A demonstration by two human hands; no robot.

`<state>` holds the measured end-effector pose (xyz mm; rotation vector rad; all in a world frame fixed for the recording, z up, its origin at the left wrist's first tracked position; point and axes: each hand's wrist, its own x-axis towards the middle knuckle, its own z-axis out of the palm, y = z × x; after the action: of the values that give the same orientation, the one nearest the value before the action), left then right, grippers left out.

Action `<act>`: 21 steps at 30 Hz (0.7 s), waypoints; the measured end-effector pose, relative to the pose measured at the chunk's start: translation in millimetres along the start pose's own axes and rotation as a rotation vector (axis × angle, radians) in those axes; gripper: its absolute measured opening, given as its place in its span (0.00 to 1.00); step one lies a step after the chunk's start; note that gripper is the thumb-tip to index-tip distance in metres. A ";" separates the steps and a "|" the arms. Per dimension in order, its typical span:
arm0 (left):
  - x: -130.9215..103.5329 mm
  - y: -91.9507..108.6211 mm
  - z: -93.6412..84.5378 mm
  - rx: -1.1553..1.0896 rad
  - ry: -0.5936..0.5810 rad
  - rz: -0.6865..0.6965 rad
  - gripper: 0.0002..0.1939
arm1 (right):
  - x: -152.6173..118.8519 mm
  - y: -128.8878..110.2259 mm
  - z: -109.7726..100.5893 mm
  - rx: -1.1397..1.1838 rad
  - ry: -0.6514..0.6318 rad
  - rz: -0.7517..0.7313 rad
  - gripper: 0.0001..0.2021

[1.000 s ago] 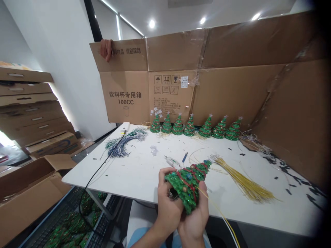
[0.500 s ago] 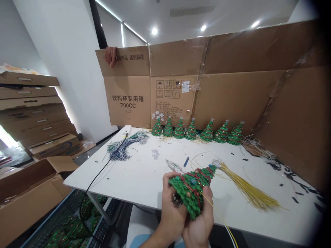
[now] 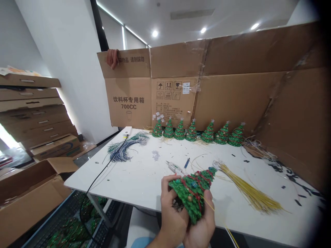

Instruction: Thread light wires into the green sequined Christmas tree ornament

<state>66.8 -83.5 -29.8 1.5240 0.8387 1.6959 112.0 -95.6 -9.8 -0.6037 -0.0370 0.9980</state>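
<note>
Left hand and right hand remain curled, partly closed, around a tilted tree between them — almost unchanged over the last second, so handling seems unfinished. Yellow wire crosses the right hand.

Your left hand covers part of the green tree at its base; your right hand has its fingers mostly hidden behind it. The bottom edge cuts off the yellow and white strands, and you cannot read the cardboard screen's smallest print.
</note>
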 end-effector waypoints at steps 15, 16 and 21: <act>0.0 -0.1 -5.4 0.161 0.003 0.173 0.09 | 0.5 -4.7 0.7 0.054 0.009 -0.017 0.25; -0.5 -0.8 -5.4 0.179 0.004 0.189 0.08 | 0.5 -6.4 1.5 0.063 0.014 -0.010 0.25; -3.1 -3.4 -4.6 0.218 0.039 0.220 0.06 | -1.2 -11.1 4.5 0.051 0.031 0.002 0.23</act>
<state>62.7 -84.2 -34.8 1.7897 0.9297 1.8451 118.6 -98.9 -0.2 -0.5729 0.0166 0.9888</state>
